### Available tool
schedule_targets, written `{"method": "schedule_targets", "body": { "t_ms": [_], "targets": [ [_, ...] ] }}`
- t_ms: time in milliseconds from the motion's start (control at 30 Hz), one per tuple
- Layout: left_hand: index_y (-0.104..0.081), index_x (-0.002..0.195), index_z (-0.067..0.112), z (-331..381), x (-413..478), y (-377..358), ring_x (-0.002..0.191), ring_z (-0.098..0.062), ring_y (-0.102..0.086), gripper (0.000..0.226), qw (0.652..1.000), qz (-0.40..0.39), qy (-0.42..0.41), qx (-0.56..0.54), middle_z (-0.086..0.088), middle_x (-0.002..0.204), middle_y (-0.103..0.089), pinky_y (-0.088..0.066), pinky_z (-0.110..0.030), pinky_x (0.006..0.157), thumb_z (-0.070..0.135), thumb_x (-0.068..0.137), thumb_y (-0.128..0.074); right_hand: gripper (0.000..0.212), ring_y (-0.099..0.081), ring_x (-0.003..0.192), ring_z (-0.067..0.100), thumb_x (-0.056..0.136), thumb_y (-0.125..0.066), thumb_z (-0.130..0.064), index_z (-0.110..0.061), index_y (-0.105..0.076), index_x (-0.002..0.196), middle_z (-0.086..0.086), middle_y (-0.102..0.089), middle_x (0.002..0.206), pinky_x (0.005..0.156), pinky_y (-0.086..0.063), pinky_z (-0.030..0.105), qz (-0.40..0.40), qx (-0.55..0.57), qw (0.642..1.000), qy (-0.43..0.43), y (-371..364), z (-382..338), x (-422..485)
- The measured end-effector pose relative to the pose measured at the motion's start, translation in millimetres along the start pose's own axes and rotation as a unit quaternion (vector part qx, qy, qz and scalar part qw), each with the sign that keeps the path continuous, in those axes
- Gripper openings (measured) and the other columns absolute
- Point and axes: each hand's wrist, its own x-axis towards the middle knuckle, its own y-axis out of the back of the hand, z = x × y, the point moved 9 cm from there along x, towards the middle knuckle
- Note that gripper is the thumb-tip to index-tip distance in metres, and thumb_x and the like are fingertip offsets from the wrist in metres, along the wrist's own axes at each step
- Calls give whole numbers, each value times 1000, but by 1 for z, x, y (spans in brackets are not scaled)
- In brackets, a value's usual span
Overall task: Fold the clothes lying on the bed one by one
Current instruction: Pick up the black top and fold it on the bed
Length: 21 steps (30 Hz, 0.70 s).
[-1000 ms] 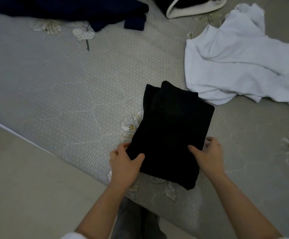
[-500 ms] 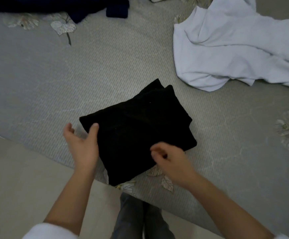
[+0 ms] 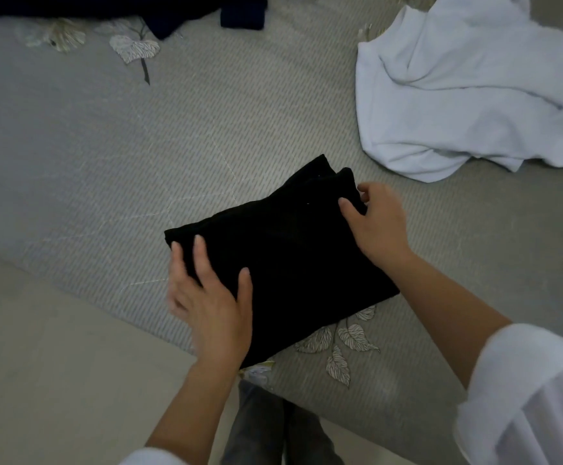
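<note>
A black garment (image 3: 287, 253), folded into a thick rectangle, lies near the front edge of the grey bed (image 3: 139, 156). My left hand (image 3: 211, 297) rests flat on its near left corner, fingers spread over the cloth. On the far right corner my right hand (image 3: 377, 223) grips the folded edge, thumb on top and fingers curled around the side. A crumpled white garment (image 3: 468, 95) lies unfolded at the upper right of the bed.
A dark navy garment (image 3: 159, 8) is spread along the top edge, partly out of view. The bed cover carries printed leaves and flowers. The beige floor (image 3: 38, 380) shows at the lower left, and my legs (image 3: 273, 427) stand against the bed's edge.
The folded black garment has been turned from upright to lying across. My right hand moved from its near edge to its far right corner; my left hand now rests on the near left corner.
</note>
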Motion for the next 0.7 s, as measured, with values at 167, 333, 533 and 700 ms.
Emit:
{"method": "schedule_targets", "body": {
  "t_ms": [167,333,533,700],
  "targets": [
    [-7,152,18,-1,-5,-28,146,-19,6,73,990,-90,-66,83,-10,160,-2,-4,-51,114,53,93,-32,15,-53,86,15,90,-61,-26,-11,-65,90,6,-59,92,70,-30,18,40,74,996,20,10,-17,14],
    [2,152,25,-13,-3,-41,146,-18,12,69,984,-121,-67,113,-7,159,9,0,-49,115,57,95,-20,14,-36,54,-2,94,-53,-12,-10,-45,82,-7,-37,63,55,-31,11,48,219,974,36,18,-39,38],
    [6,151,26,-21,-1,-42,146,-18,17,74,983,-131,-33,121,-7,158,14,3,-47,117,62,92,-20,11,-42,60,0,95,-54,-21,-10,-56,96,-9,-46,66,53,-32,6,-2,125,991,50,5,-44,68],
    [-2,152,30,6,5,-32,147,-22,10,66,978,-105,-113,140,-6,160,6,11,-47,116,51,94,-27,30,-53,96,22,94,-52,-19,-5,-52,120,9,-58,106,87,-40,31,59,31,994,90,5,-54,49]
  ]
}}
